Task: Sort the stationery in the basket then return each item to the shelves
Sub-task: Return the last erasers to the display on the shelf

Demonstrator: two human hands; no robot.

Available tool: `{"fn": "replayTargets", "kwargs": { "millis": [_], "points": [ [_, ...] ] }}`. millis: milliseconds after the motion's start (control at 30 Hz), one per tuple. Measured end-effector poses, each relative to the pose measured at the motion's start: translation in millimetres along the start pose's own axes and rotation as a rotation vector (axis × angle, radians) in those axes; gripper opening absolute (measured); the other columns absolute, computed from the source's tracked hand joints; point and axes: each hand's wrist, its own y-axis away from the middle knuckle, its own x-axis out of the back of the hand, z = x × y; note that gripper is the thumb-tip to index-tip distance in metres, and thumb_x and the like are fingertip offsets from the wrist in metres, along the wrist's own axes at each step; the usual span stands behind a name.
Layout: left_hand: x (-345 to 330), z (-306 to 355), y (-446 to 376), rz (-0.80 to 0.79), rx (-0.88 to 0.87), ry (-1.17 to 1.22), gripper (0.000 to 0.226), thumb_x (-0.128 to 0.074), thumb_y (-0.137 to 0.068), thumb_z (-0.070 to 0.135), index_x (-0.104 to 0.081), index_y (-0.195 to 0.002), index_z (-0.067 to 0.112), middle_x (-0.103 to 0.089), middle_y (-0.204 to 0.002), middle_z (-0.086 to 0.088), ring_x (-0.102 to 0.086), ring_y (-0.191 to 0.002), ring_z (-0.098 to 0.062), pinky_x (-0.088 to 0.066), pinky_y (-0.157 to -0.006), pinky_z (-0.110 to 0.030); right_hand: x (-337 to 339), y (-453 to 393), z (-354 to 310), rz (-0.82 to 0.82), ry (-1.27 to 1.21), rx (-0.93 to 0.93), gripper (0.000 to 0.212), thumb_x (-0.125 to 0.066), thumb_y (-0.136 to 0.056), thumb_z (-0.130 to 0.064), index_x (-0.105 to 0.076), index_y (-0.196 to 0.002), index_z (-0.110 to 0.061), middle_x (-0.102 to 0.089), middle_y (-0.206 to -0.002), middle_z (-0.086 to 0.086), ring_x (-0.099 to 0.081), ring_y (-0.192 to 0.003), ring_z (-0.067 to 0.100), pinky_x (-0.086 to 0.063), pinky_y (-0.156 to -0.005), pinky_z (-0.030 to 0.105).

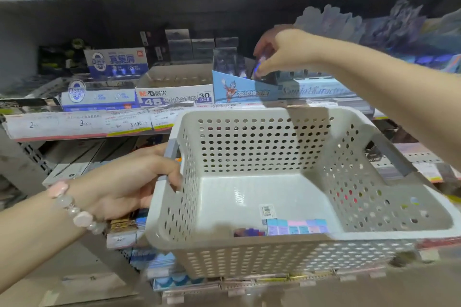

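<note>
The right hand (279,53) is pinching a small dark packet (262,67) into the blue display box (239,88) at twelve o'clock, while the left hand (129,182) is gripping the nearly emptied perforated white plastic basket (249,254), pastel erasers (296,226) remaining.

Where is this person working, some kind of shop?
Most likely a stationery shop aisle: price labels line the shelf edge, a boxed display of 4B erasers sits above, and the left hand holds a basket.

Grey perforated basket (274,147) at frame centre, tilted; pastel stationery packs (296,226) lie against its near wall.
</note>
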Motion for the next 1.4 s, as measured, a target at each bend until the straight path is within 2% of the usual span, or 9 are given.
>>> {"fn": "replayTargets", "kwargs": {
  "millis": [133,233,433,633,767,1000,1100,1200,1400],
  "points": [
    [4.0,4.4,-2.6,0.005,0.004,-0.015,0.06,-0.053,-0.049,0.001,-0.069,-0.102,0.024,-0.071,-0.102,-0.017,-0.06,-0.087,-0.033,-0.051,-0.084,-0.052,-1.4,-11.0,-0.6,-0.14,0.069,-0.033,0.038,-0.067,-0.08,-0.036,-0.061,-0.117,-0.03,-0.064,-0.113,-0.003,-0.059,-0.104,0.02,-0.049,-0.093,0.035],
    [7.4,5.3,-6.2,-0.018,0.002,-0.023,0.057,-0.052,-0.05,0.001,-0.071,-0.098,0.026,-0.071,-0.103,-0.017,-0.061,-0.087,-0.034,-0.056,-0.077,-0.048,2.4,-13.1,-0.1,-0.225,0.059,-0.053,0.047,-0.069,-0.079,-0.043,-0.056,-0.123,-0.031,-0.062,-0.121,-0.006,-0.058,-0.11,0.018,-0.046,-0.097,0.034],
    [5.9,4.5,-11.2,-0.046,0.007,-0.004,0.061,-0.053,-0.051,0.0,-0.068,-0.106,0.022,-0.07,-0.106,-0.02,-0.061,-0.086,-0.034,-0.057,-0.073,-0.045,10.6,-4.9,1.4,-0.306,0.137,-0.083,0.052,-0.057,-0.09,-0.042,-0.042,-0.138,-0.03,-0.059,-0.118,-0.005,-0.049,-0.095,0.013,-0.03,-0.086,0.024],
    [-0.8,3.9,-12.5,-0.034,0.004,0.034,0.059,-0.053,-0.05,0.0,-0.068,-0.104,0.019,-0.07,-0.103,-0.021,-0.06,-0.084,-0.032,-0.059,-0.062,-0.037,9.7,-12.3,2.8,-0.383,0.156,-0.061,0.045,-0.057,-0.089,-0.044,-0.049,-0.131,-0.028,-0.065,-0.117,-0.007,-0.058,-0.095,0.013,-0.036,-0.084,0.025],
    [-3.7,4.2,-11.8,-0.007,0.008,0.036,0.062,-0.053,-0.05,0.0,-0.066,-0.108,0.017,-0.069,-0.103,-0.022,-0.059,-0.084,-0.032,-0.058,-0.061,-0.037,9.1,-18.3,4.1,-0.471,-0.05,-0.079,0.022,-0.046,-0.098,-0.024,-0.053,-0.118,-0.017,-0.066,-0.105,-0.009,-0.061,-0.084,0.003,-0.049,-0.063,0.009],
    [-8.6,5.9,-12.7,0.017,0.012,0.03,0.061,-0.053,-0.05,0.001,-0.066,-0.107,0.018,-0.067,-0.11,-0.022,-0.059,-0.088,-0.032,-0.057,-0.064,-0.036,8.7,-16.6,7.9,-0.492,-0.04,0.009,0.034,-0.043,-0.098,-0.035,-0.053,-0.128,-0.021,-0.066,-0.116,-0.01,-0.063,-0.105,0.01,-0.044,-0.098,0.027],
    [-9.2,5.4,-12.3,0.025,0.011,0.012,0.061,-0.054,-0.048,0.001,-0.066,-0.106,0.018,-0.07,-0.1,-0.018,-0.059,-0.086,-0.031,-0.056,-0.068,-0.039,8.2,-16.1,7.2,-0.477,-0.014,0.032,0.035,-0.044,-0.098,-0.033,-0.054,-0.128,-0.017,-0.067,-0.115,-0.007,-0.065,-0.099,0.008,-0.047,-0.092,0.024],
    [-10.7,4.8,-12.7,0.043,0.008,0.027,0.061,-0.052,-0.048,0.0,-0.066,-0.105,0.015,-0.069,-0.091,-0.015,-0.058,-0.079,-0.029,-0.055,-0.063,-0.035,7.1,-18.1,4.7,-0.476,-0.14,0.016,0.028,-0.044,-0.1,-0.02,-0.056,-0.121,-0.005,-0.067,-0.113,0.005,-0.065,-0.086,0.007,-0.053,-0.065,0.011],
    [-14.5,7.1,-10.5,0.057,0.015,0.029,0.06,-0.052,-0.05,0.001,-0.065,-0.106,0.015,-0.068,-0.093,-0.014,-0.056,-0.085,-0.03,-0.057,-0.065,-0.038,3.8,-24.5,4.7,-0.464,-0.378,-0.104,0.027,-0.038,-0.098,-0.012,-0.053,-0.118,-0.003,-0.065,-0.111,0.015,-0.064,-0.089,0.021,-0.053,-0.086,0.028]
  ]
}}
